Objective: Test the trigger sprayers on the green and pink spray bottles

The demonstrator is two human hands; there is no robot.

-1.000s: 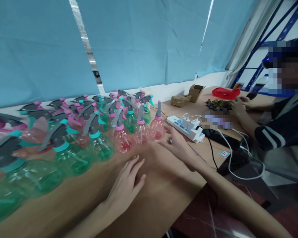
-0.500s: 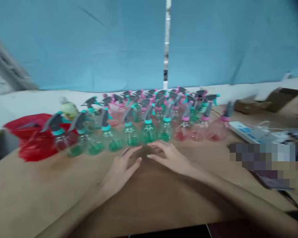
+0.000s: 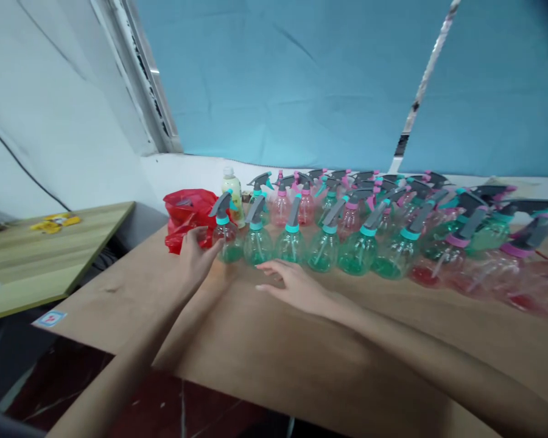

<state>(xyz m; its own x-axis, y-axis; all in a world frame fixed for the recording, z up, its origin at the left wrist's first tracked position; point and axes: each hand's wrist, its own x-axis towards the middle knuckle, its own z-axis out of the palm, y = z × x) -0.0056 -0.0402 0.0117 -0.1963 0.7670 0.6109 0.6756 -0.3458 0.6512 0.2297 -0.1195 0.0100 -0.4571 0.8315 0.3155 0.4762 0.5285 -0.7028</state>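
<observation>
My left hand point(image 3: 195, 258) is open beside the leftmost green spray bottle point(image 3: 231, 248). Its thumb overlaps the bottle's side, and I cannot tell whether they touch. My right hand point(image 3: 296, 287), also open with fingers bent and apart, hovers over the table just in front of the second green spray bottle point(image 3: 257, 246). Neither hand holds anything. Several more spray bottles stand upright in rows, with turquoise or pink collars and grey trigger heads. A red plastic bag point(image 3: 187, 213) lies just behind my left hand.
Behind the row stands a pale yellow bottle point(image 3: 232, 190) with a white cap. Pink-collared spray bottles point(image 3: 520, 267) fill the right side of the brown table point(image 3: 265, 340). At far left, another wooden table point(image 3: 36, 261) carries a yellow item point(image 3: 55, 222). A blue sheet point(image 3: 301, 91) covers the wall.
The view has swung left, bringing the second table into sight. My left hand has moved left to the leftmost bottle by the red bag. My right hand has also shifted left along the front row.
</observation>
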